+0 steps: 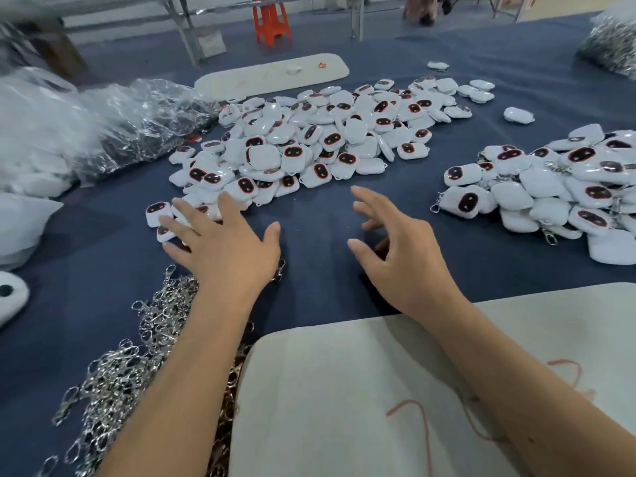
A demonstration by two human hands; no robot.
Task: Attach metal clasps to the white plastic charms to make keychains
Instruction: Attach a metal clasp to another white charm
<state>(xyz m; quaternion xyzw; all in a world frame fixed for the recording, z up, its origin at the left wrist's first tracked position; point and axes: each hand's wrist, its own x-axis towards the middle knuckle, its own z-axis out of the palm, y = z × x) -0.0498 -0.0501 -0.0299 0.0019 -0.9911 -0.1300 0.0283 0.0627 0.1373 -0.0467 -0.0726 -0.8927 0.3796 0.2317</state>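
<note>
Fingers of the left hand (220, 242) spread flat, touching the near edge of the white charm pile (309, 139); metal clasps (137, 342) lie beneath its wrist. Right hand (402, 249) hovers relaxed, holding nothing, over the blue cloth (316, 215).

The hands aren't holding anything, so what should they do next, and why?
Probably the left hand should pick up one white charm from the near edge of the big pile. Its fingers are spread flat right over those charms, the right hand is empty too, and the loose metal clasps lie beside the left forearm.
</note>
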